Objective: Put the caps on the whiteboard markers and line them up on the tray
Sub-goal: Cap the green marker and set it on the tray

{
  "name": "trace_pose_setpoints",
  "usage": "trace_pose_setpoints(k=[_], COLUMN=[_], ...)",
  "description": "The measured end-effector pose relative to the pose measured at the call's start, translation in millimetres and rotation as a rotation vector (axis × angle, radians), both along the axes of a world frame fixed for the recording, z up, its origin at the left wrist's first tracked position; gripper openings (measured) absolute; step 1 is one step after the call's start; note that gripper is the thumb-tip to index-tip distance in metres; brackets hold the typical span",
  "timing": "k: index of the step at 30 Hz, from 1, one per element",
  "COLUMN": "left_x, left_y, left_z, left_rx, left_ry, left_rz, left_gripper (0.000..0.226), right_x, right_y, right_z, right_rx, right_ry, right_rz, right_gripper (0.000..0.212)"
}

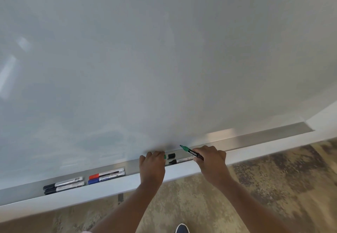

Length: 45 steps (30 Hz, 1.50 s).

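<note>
A: Soft, even daylight; pale window glare smears the whiteboard [127, 59] at left.
B: Edges bow from the wide lens, and a blurry shadow sits above the tray [255, 138].

An office or classroom: a wide whiteboard [145, 59] fills the wall, a metal tray [255, 139] along its foot holds markers [106, 175], and mottled carpet [273, 178] covers the floor.

Blank whiteboard [164, 50], mottled carpet [273, 187], shoe tip [182, 228]

The left hand [152, 167] hides most of a green cap [165, 156].
</note>
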<state>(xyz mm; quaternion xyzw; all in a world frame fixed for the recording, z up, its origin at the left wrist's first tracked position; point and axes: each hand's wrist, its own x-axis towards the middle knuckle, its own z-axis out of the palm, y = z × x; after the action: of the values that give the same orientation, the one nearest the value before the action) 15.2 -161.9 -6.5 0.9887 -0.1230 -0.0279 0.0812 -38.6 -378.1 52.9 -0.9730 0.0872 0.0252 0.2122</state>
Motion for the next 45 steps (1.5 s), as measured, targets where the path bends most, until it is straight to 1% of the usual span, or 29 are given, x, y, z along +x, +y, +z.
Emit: trace_pose_setpoints(k=[5,7,9,11,14,16,18,22,28,33,37,39,42,45], left_x=[-3,-5,-5,-5,-7,-11,-15,-20,-41,-51,-56,-57,-58,-59], left_y=[-5,-4,-2,2,13,24,38,64,93,109,121,126,134,139], left_z=[-10,-11,-11,-7,10,26,44,82,128,154,165,167,165,164], left_rx=[0.061,0.05,-0.011,-0.179,-0.568,-0.767,-0.922,-1.098,-1.33,-1.438,-1.517,-1.503,-1.444,-1.378], left_ry=[-0.033,-0.044,-0.041,0.002,0.165,0.18,0.18,0.214,0.242,0.239,0.263,0.269,0.283,0.283], left_rz=[0.019,0.019,0.049,0.105,0.216,0.269,0.304,0.301,0.308,0.276,0.221,0.206,0.161,0.099], left_gripper=[0.033,0.03,0.023,0.019,0.016,0.015,0.022,0.027,0.026,0.026,0.017,0.02,0.018,0.026], right_x=[-4,-5,-5,-5,-7,-9,-12,-18,-27,-31,-32,-33,-36,-39], right_y=[-4,-4,-1,2,12,18,25,43,73,94,107,112,119,126], right_z=[5,8,11,17,27,35,44,64,94,119,132,138,144,148], right_rx=[0.021,0.034,0.044,0.061,0.109,0.131,0.168,0.244,0.316,0.314,0.26,0.234,0.16,0.111], right_ry=[0.001,-0.004,-0.004,-0.01,-0.047,-0.074,-0.102,-0.15,-0.244,-0.243,-0.223,-0.223,-0.228,-0.218], right_rz=[0.024,0.03,0.041,0.056,0.085,0.119,0.161,0.246,0.26,0.286,0.327,0.337,0.368,0.4], right_gripper=[0.023,0.023,0.023,0.025,0.027,0.027,0.025,0.024,0.027,0.028,0.029,0.03,0.03,0.03])
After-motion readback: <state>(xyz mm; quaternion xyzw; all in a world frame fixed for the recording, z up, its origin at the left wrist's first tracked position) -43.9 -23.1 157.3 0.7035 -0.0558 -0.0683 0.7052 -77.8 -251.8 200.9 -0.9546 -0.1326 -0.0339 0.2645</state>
